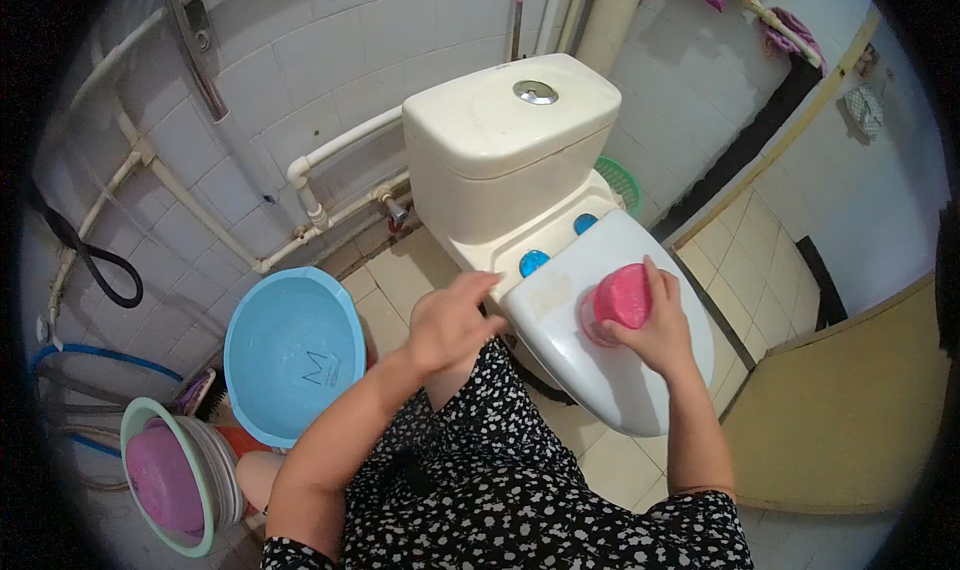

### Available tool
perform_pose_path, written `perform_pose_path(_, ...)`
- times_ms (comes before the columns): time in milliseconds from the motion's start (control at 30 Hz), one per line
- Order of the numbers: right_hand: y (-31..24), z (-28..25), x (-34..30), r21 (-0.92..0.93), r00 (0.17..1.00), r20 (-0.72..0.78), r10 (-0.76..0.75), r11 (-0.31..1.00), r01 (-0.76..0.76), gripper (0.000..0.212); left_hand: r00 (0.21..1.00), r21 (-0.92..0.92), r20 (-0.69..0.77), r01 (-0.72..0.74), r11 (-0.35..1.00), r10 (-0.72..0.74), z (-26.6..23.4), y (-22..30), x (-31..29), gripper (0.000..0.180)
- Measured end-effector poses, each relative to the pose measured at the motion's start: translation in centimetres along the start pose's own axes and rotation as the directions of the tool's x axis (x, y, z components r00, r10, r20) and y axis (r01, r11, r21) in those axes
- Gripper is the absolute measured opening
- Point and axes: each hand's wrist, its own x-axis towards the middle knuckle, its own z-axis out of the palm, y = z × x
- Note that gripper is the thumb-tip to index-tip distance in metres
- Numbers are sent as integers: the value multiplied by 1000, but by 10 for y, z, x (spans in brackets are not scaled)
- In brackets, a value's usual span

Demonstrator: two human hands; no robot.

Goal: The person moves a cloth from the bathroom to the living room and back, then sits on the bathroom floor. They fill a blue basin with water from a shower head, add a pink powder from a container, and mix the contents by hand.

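Note:
My right hand (pixel 662 320) is closed around a pink cup-like container (pixel 622 298), tilted just over or resting on the white toilet lid (pixel 640 380). Whether its base touches the lid, I cannot tell. The lid is down, and two blue round hinge caps (pixel 534 263) show behind it. My left hand (pixel 452 320) is beside the lid's left edge, fingers apart and holding nothing. Behind the lid rises the cream toilet tank (pixel 500 130), with a silver flush button (pixel 535 92) on top.
A light blue basin (pixel 290 360) stands on the left, with a stack of basins holding a purple one (pixel 165 480) nearer me. White pipes (pixel 350 140) run along the tiled wall. A green basket (pixel 620 185) sits behind the toilet, and a yellowish panel (pixel 840 410) is at right.

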Motion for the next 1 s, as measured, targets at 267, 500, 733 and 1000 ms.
perform_pose_path(267, -35, 15, 9, -33, 1000, -9, 7, 999, -7, 97, 980, -211, 193, 84, 974, -43, 99, 30, 65, 117)
perform_pose_path(500, -56, -24, 15, 5, 989, 0, -146, 989, 146, 98, 999, -241, -23, 37, 970, -43, 84, 55, 65, 106)
perform_pose_path(733, -102, -86, 100, 212, 796, -266, -543, 773, 598, 101, 991, -40, -134, -33, 999, 27, -37, 96, 128, 99)
perform_pose_path(1000, -98, -67, 239, 374, 905, -271, -327, 831, 412, 99, 908, 49, -414, 94, 994, -65, -107, 45, 179, 100)
